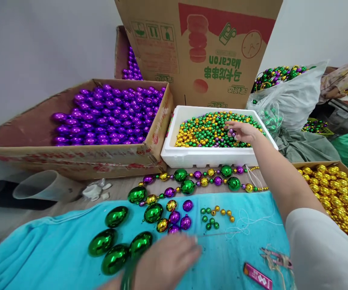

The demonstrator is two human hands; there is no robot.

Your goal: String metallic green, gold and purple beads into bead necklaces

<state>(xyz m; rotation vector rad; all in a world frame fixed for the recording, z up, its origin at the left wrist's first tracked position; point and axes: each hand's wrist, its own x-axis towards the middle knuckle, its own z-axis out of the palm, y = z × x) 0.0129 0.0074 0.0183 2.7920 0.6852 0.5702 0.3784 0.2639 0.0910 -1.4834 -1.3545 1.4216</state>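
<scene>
My right hand (243,132) reaches over a white foam box (213,155) of small green, gold and purple beads (204,127). Its fingers are closed around small purple beads (232,132). Blurred by motion, my left hand (170,257) is low over the turquoise towel (222,262). A thin needle (213,234) extends from beside its fingertips toward loose white thread (246,223); whether the fingers grip it is unclear. Large green beads (115,259) and purple and gold beads (174,217) lie close by. Small green beads (212,221) and gold beads (223,211) sit farther right.
A double strand of beads (187,186) lies behind the towel. Purple beads fill a carton (158,129) at left; gold beads (331,189) fill another at right. A pink lighter (257,276) and thread snips (278,257) lie front right. A person's arm (334,90) shows far right.
</scene>
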